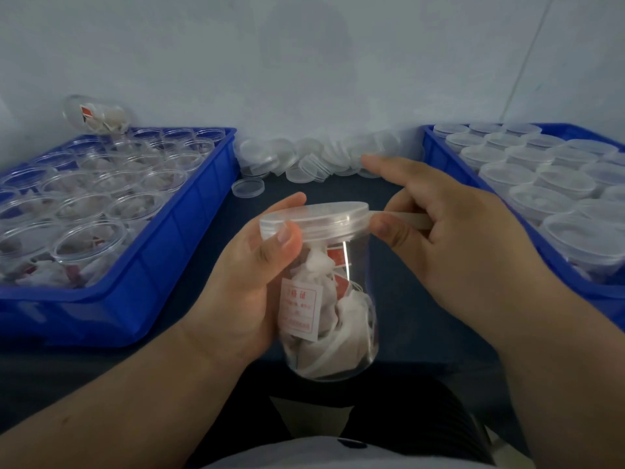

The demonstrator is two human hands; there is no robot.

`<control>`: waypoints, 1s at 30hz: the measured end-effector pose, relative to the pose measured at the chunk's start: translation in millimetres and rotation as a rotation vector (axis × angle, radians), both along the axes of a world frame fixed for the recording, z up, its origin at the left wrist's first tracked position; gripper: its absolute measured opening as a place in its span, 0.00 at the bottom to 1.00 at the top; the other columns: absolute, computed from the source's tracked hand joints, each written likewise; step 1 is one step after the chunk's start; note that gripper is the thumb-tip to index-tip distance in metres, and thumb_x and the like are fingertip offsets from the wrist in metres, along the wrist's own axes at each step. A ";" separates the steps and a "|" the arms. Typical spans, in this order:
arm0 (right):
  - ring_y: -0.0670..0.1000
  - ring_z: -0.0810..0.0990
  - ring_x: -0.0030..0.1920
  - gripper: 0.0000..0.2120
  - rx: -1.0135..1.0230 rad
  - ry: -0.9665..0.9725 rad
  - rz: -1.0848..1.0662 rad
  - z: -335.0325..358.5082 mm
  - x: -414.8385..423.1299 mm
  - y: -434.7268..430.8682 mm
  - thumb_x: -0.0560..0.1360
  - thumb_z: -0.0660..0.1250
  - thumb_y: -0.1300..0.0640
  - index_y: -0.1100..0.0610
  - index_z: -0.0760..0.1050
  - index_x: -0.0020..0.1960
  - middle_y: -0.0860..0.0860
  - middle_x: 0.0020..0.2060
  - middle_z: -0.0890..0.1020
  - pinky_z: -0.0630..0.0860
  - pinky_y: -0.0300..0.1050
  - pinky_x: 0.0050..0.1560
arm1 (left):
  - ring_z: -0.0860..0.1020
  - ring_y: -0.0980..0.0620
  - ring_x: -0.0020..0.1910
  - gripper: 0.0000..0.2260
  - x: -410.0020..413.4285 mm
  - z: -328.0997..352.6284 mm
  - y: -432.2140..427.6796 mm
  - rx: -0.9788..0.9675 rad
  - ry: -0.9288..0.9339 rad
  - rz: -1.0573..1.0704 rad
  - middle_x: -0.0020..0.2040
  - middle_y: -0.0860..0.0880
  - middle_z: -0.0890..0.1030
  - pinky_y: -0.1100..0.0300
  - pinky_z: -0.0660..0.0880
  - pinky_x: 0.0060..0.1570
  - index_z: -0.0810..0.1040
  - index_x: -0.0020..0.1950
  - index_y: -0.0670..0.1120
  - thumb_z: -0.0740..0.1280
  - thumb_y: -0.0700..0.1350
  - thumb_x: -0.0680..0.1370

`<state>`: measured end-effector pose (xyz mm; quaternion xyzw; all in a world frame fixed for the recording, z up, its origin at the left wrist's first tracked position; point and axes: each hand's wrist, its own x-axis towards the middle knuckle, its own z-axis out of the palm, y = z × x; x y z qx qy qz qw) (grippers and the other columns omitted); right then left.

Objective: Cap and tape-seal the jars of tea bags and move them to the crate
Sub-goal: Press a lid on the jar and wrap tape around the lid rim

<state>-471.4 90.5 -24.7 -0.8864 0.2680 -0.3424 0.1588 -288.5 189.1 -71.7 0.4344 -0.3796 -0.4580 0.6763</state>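
Broadly, we see a dark tabletop (216,218) running back to a pale wall, with its near edge crossing just under the raised forearms. On the left sits a blue crate (145,275) packed with uncapped jars of tea bags, its right wall slanting toward the middle. On the right, a second blue crate (431,143) holds rows of capped jars, and its left wall slants in the same way. Between those two walls we have a lane of open tabletop, closed at the far end by a heap of clear lids (321,157) against the wall. Our two hands work in this lane. The left hand (250,275) wraps its fingers round a clear jar (331,316) of tea bags, held upright in the air, with the thumb lying against the rim of its lid (314,220). The base of the jar hangs over the near tabletop edge. The right hand (449,238) pinches a pale tape strip (406,219) that leads to the lid's right rim, where the thumb touches it, while the index finger points out straight. One tipped jar (98,115) lies at the left crate's back edge. A single loose lid (247,188) rests just beside that crate's right corner.
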 end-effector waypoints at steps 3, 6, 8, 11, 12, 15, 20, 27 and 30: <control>0.36 0.75 0.43 0.29 -0.041 0.023 -0.046 -1.7 -0.5 1.8 0.74 0.53 0.34 0.39 0.62 0.74 0.38 0.37 0.77 0.68 0.29 0.39 | 0.82 0.41 0.61 0.47 2.6 -0.4 0.3 0.030 -0.027 -0.055 0.62 0.42 0.83 0.43 0.81 0.57 0.75 0.70 0.48 0.83 0.65 0.56; 0.38 0.75 0.39 0.30 -0.053 0.048 -0.116 -3.2 -0.7 2.1 0.73 0.54 0.35 0.38 0.61 0.74 0.38 0.38 0.76 0.68 0.31 0.40 | 0.83 0.49 0.61 0.49 1.9 2.6 -1.3 0.048 -0.110 -0.053 0.60 0.50 0.85 0.55 0.82 0.53 0.72 0.70 0.50 0.83 0.67 0.54; 0.38 0.74 0.38 0.30 -0.061 0.060 -0.129 -3.3 -0.3 4.7 0.73 0.55 0.35 0.38 0.61 0.74 0.39 0.38 0.77 0.70 0.33 0.40 | 0.82 0.50 0.62 0.52 0.6 3.0 -2.6 0.054 -0.156 -0.024 0.60 0.52 0.84 0.56 0.81 0.54 0.70 0.73 0.51 0.83 0.67 0.53; 0.40 0.72 0.35 0.27 -0.124 0.087 -0.149 -2.5 1.9 12.6 0.76 0.56 0.37 0.39 0.62 0.74 0.39 0.38 0.77 0.72 0.39 0.37 | 0.83 0.50 0.60 0.56 0.2 -0.9 -2.3 0.026 -0.138 0.035 0.61 0.52 0.84 0.56 0.82 0.51 0.65 0.77 0.50 0.83 0.66 0.55; 0.41 0.72 0.35 0.27 -0.154 0.103 -0.165 -2.0 2.9 15.6 0.76 0.57 0.38 0.40 0.62 0.74 0.39 0.38 0.77 0.73 0.41 0.36 | 0.82 0.51 0.61 0.58 -0.3 -2.4 -2.9 0.028 -0.162 0.061 0.63 0.54 0.83 0.53 0.81 0.55 0.63 0.79 0.51 0.83 0.67 0.55; 0.43 0.75 0.33 0.26 -0.246 0.160 -0.192 -2.5 6.6 24.8 0.76 0.58 0.39 0.40 0.61 0.73 0.41 0.37 0.78 0.76 0.45 0.31 | 0.78 0.51 0.67 0.61 -1.9 -4.1 -5.7 0.055 -0.276 0.156 0.69 0.57 0.78 0.44 0.73 0.68 0.63 0.79 0.60 0.81 0.72 0.49; 0.40 0.79 0.36 0.29 -0.027 0.193 -0.077 5.8 -1.3 18.3 0.73 0.58 0.35 0.31 0.54 0.72 0.39 0.36 0.80 0.76 0.35 0.32 | 0.83 0.52 0.60 0.56 2.0 -4.4 -5.9 0.102 -0.245 0.212 0.61 0.57 0.83 0.48 0.79 0.60 0.69 0.76 0.60 0.80 0.73 0.50; 0.37 0.79 0.38 0.23 0.092 0.013 0.039 13.2 -16.5 7.9 0.72 0.65 0.42 0.33 0.69 0.67 0.37 0.38 0.82 0.69 0.21 0.40 | 0.86 0.50 0.52 0.47 -0.2 0.3 -5.0 0.151 -0.032 0.139 0.55 0.54 0.86 0.55 0.83 0.41 0.75 0.70 0.57 0.82 0.66 0.53; 0.35 0.79 0.41 0.23 0.059 -0.012 -0.001 9.1 -12.7 7.3 0.72 0.66 0.41 0.35 0.70 0.67 0.35 0.40 0.81 0.68 0.21 0.42 | 0.86 0.48 0.54 0.48 -3.6 0.0 -5.3 0.127 -0.013 0.097 0.56 0.52 0.86 0.52 0.84 0.45 0.74 0.71 0.55 0.82 0.65 0.53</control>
